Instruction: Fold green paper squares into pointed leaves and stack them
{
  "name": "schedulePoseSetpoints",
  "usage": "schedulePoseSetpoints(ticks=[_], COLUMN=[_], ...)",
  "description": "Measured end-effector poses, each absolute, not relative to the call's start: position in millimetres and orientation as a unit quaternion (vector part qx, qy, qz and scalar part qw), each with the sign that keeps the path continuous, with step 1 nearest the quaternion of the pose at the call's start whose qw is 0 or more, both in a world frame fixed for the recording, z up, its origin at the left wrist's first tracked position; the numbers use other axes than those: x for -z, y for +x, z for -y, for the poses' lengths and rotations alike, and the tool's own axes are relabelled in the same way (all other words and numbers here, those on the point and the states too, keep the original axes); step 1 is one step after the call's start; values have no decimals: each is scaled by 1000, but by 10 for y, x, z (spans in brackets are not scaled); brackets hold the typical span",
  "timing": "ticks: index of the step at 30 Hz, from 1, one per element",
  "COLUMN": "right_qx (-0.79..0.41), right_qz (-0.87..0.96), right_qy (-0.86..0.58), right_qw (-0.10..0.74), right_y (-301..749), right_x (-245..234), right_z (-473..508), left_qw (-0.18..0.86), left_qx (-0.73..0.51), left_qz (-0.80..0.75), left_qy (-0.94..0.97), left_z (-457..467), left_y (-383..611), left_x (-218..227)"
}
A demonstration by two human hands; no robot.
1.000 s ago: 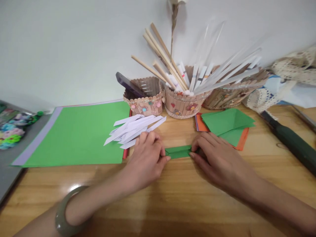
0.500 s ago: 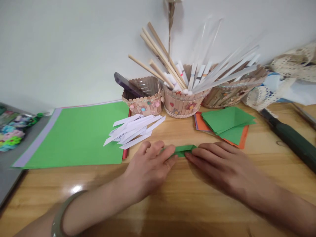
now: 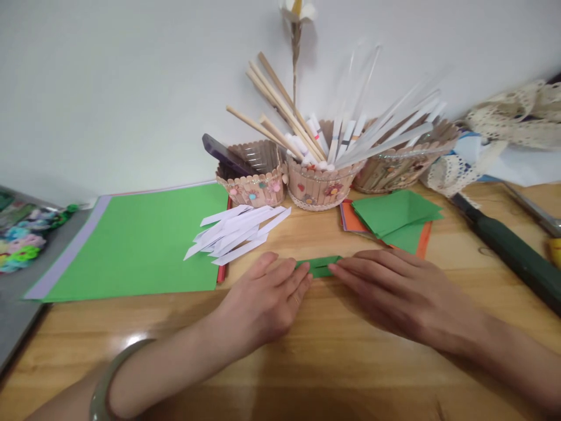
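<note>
A small green paper (image 3: 322, 267), folded into a narrow strip, lies on the wooden table with its long edges turned in toward a dark slit along the middle. My left hand (image 3: 274, 295) presses on its left end, fingers bent and close together. Against the right end rest the fingertips of my right hand (image 3: 390, 286), also drawn together. Both ends of the strip are partly covered by my fingers. Just beyond my left hand is a loose pile of white folded paper strips (image 3: 239, 231). Beyond my right hand lie green paper pieces (image 3: 397, 213) on top of orange ones (image 3: 423, 240).
Large green sheets (image 3: 135, 240) cover the table's left part. Decorated stick baskets (image 3: 322, 187) stand along the wall, holding wooden sticks, markers and clear glue sticks. A dark green-handled tool (image 3: 508, 242) and lace ribbon (image 3: 456, 169) lie at right. Colourful fuzzy pieces (image 3: 26, 237) sit far left.
The upper edge of the green paper, raised before, is now pressed flat and the gap has narrowed to a slit. The view has tilted slightly, showing more of the flower at the top.
</note>
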State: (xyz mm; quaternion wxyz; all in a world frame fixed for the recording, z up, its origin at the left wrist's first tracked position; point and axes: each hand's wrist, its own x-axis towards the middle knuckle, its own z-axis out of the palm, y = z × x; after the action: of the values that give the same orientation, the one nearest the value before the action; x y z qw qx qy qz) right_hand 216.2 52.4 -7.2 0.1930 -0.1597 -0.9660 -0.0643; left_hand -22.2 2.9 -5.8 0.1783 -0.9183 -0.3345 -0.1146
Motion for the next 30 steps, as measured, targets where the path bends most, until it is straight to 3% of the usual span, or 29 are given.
schedulePoseSetpoints(ticks=[5, 15, 26, 30], right_qx=[21, 6, -116, -118], right_qz=[972, 970, 928, 919], right_qy=[-183, -180, -290, -312], right_qw=[145, 166, 205, 208], right_y=[2048, 2014, 1930, 1900], right_x=[54, 26, 157, 167], right_z=[-487, -503, -539, -555], left_qw=[177, 164, -149, -181], left_qx=[144, 155, 204, 194], left_qz=[340, 382, 567, 612], left_qy=[-912, -896, -784, -745], left_z=[-26, -3, -118, -153], left_y=[-217, -128, -148, -129], left_x=[32, -57, -38, -45])
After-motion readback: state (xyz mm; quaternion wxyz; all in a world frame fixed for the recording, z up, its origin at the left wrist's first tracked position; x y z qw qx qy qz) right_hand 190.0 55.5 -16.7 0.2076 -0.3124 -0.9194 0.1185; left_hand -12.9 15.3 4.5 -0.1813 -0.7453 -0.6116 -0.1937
